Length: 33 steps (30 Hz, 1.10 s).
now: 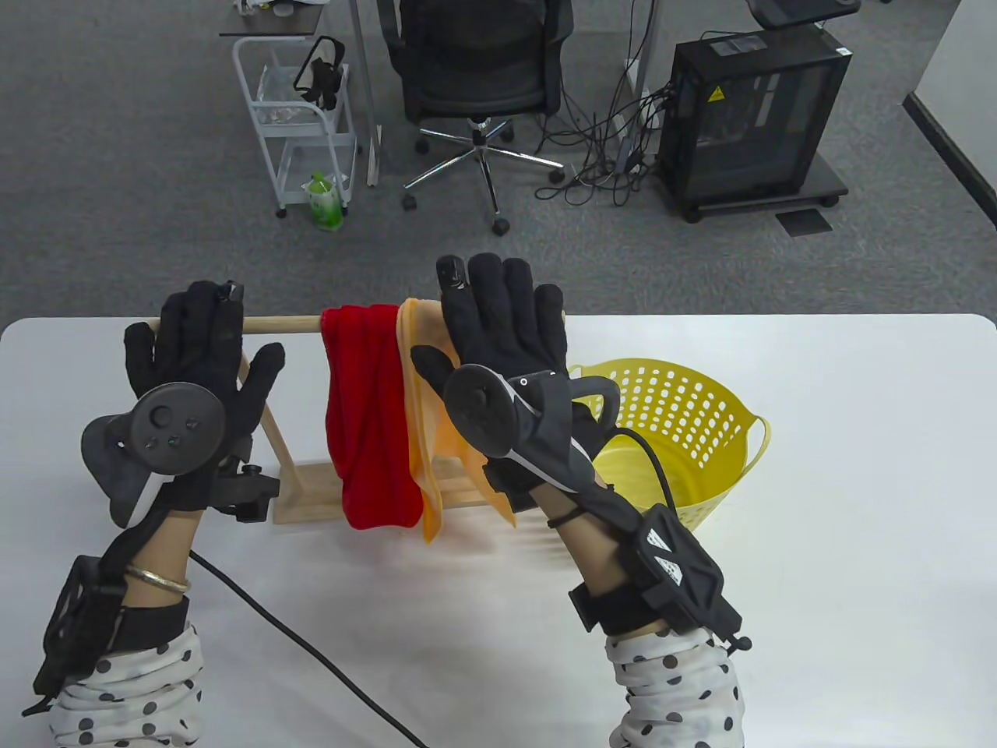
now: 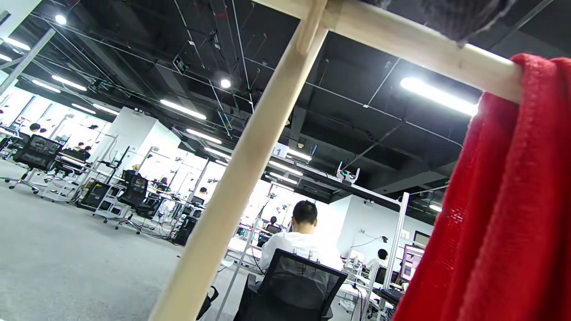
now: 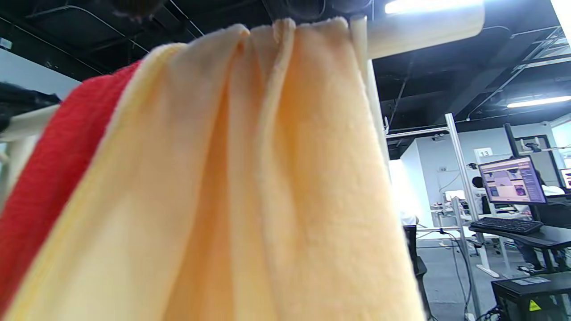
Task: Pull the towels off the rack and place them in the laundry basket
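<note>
Both hands' fingers spread loose: left hand at rail end, right hand seemingly over orange towel.

We see an open-plan office or lab floor. Grey carpet, a black mesh swivel chair on a chrome star base, a black PC tower on a wheeled stand with a tangle of cables beside it. We note a white rolling cart. Wrist views give us an exposed black ceiling with strip lights, rows of desks, a lit monitor with keyboard, and a seated person facing away.
</note>
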### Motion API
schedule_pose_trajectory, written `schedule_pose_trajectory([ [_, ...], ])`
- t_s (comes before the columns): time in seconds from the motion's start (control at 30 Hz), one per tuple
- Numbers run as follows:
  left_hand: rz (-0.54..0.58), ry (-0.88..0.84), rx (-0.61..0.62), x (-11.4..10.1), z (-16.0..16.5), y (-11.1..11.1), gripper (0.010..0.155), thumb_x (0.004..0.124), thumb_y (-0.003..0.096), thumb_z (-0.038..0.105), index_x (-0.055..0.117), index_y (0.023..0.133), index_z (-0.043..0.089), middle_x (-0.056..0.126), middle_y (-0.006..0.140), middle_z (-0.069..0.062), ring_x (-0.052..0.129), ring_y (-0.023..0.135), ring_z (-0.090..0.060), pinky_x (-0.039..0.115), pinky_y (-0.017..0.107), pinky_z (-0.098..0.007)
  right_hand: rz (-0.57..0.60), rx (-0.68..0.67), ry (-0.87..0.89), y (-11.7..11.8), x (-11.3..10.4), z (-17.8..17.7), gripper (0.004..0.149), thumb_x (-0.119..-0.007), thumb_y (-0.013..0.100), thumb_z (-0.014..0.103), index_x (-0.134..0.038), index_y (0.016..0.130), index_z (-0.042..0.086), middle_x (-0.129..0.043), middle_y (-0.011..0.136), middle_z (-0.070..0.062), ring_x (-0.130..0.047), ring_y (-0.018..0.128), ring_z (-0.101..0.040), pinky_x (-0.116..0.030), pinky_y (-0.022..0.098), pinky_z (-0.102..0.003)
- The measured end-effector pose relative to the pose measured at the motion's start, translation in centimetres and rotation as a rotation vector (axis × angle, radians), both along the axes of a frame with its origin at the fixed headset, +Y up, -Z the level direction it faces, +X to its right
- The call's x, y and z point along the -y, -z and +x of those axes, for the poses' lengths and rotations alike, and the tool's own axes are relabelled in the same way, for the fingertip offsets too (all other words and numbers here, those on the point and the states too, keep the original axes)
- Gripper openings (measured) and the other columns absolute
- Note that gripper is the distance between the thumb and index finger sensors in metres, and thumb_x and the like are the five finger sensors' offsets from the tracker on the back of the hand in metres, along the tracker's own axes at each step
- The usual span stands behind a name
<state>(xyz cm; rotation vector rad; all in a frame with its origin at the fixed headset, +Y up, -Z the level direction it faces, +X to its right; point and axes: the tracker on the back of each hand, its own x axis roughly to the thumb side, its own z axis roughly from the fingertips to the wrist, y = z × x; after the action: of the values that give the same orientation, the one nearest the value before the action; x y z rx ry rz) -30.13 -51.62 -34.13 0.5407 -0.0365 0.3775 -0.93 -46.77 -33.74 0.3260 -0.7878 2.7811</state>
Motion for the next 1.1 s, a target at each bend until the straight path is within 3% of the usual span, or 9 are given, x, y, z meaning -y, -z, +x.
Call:
schedule_pose_trajectory([
  [0.4, 0.000, 0.015, -0.015, 0.0, 0.1, 0.0, 0.072, 0.061, 0.0608, 0.060, 0.048, 0.125, 0.029, 0.041, 0.132, 0.004, 0.033, 0.123, -0.019, 0.013, 0.094, -0.050, -0.042, 0.050, -0.067, 1.2, 1.1, -1.1, 0.080, -0.063, 0.055, 0.063, -0.036, 0.122, 0.028, -0.053, 0.123, -0.010, -0.040, 0.116, -0.038, -0.027, 0.086, -0.056],
  [0.6, -0.002, 0.018, -0.018, 0.0, 0.2, 0.0, 0.071, 0.061, 0.0609, 0.060, 0.049, 0.124, 0.030, 0.041, 0.132, 0.005, 0.033, 0.123, -0.019, 0.014, 0.094, -0.050, 0.022, 0.077, -0.047, 1.2, 0.8, -1.2, 0.055, -0.068, 0.058, 0.051, -0.066, 0.110, 0.035, -0.067, 0.115, -0.005, -0.052, 0.113, -0.034, -0.032, 0.085, -0.056],
  [0.77, -0.007, 0.017, -0.019, 0.0, 0.2, 0.0, 0.071, 0.061, 0.0608, 0.060, 0.050, 0.124, 0.031, 0.042, 0.131, 0.005, 0.033, 0.123, -0.019, 0.014, 0.094, -0.050, 0.021, 0.073, -0.027, 1.0, -0.2, -1.2, 0.045, -0.069, 0.059, 0.043, -0.076, 0.103, 0.032, -0.077, 0.109, 0.001, -0.064, 0.109, -0.027, -0.038, 0.085, -0.053],
  [1.1, -0.014, 0.036, -0.029, -0.1, 0.3, 0.0, 0.060, 0.062, 0.0611, 0.059, 0.051, 0.120, 0.051, 0.040, 0.132, 0.005, 0.033, 0.123, -0.020, 0.013, 0.094, -0.051, 0.072, 0.095, -0.012, 0.6, -1.8, -0.4, 0.045, -0.069, 0.060, 0.043, -0.077, 0.102, 0.031, -0.082, 0.104, 0.002, -0.074, 0.102, -0.025, -0.045, 0.084, -0.052],
])
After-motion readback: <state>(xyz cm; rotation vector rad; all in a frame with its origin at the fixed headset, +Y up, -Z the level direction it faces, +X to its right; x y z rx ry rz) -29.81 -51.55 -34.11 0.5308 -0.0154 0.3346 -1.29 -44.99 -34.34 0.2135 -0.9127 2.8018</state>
